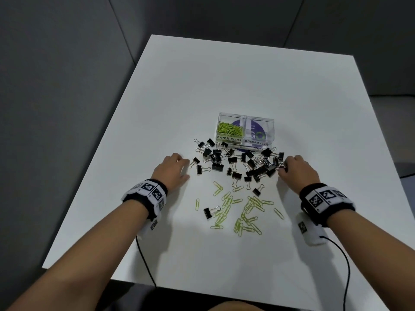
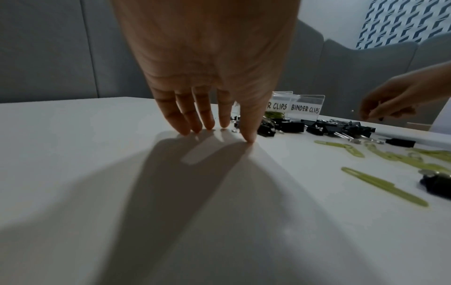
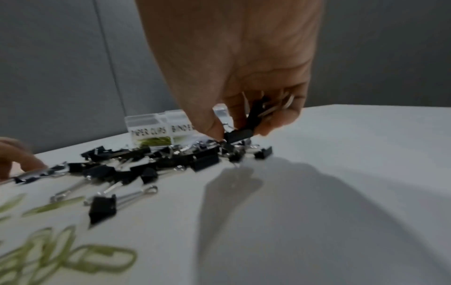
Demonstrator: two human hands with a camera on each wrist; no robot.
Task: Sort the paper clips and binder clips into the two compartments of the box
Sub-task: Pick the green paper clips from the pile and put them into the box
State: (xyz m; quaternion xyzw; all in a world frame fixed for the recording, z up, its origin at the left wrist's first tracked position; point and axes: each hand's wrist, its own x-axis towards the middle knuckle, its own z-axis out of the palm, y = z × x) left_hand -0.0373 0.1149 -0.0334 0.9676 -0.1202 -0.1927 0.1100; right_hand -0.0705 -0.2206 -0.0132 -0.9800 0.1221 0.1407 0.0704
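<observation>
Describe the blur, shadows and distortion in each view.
Head view: sharp enough to read the box labels, table edges bowed by the wide lens. Left wrist view: fairly sharp, the left hand casts a broad shadow toward the camera. Right wrist view: motion-blurred, nearest paper clips smeared, right hand shadow falls right.

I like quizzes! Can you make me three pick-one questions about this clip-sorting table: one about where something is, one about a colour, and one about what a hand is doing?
1. Where do the loose black metal binder clips lie?
A in the box
B on the table before the box
C on the floor

2. What colour are the thin wire paper clips?
A red
B blue
C yellow-green

3. What is the right hand doing?
A pinching binder clips
B lying flat
C waving

Answers: 1 B, they are piled in front of the clear plastic box. 2 C, the same colour shows in its left compartment. 3 A, fingers curl round black clips in the right wrist view.
</observation>
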